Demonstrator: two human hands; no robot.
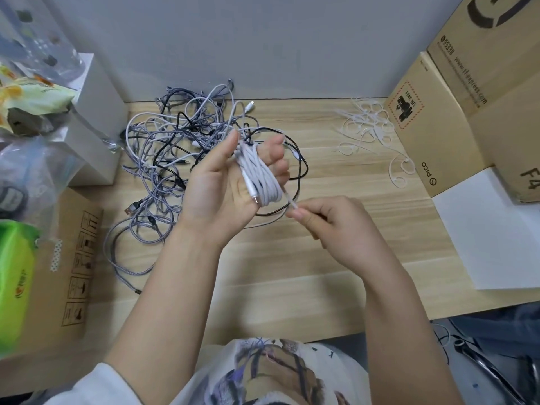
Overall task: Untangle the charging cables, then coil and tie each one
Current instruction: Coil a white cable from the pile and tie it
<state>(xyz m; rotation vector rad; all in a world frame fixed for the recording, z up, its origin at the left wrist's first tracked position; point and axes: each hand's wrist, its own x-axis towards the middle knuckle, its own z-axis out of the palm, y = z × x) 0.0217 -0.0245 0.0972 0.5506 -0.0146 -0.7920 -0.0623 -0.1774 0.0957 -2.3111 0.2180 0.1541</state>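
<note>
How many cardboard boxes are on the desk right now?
3: a flat cardboard box at the left edge, and two more, the PICO box and a taller box, stacked right. Others may be hidden.

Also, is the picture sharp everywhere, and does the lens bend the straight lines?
Head view: the hands, the white cable and the desk are sharp under even, soft light; the bags at the left edge are blurred; the wide lens bows the desk edge and tilts the boxes on the right.
</note>
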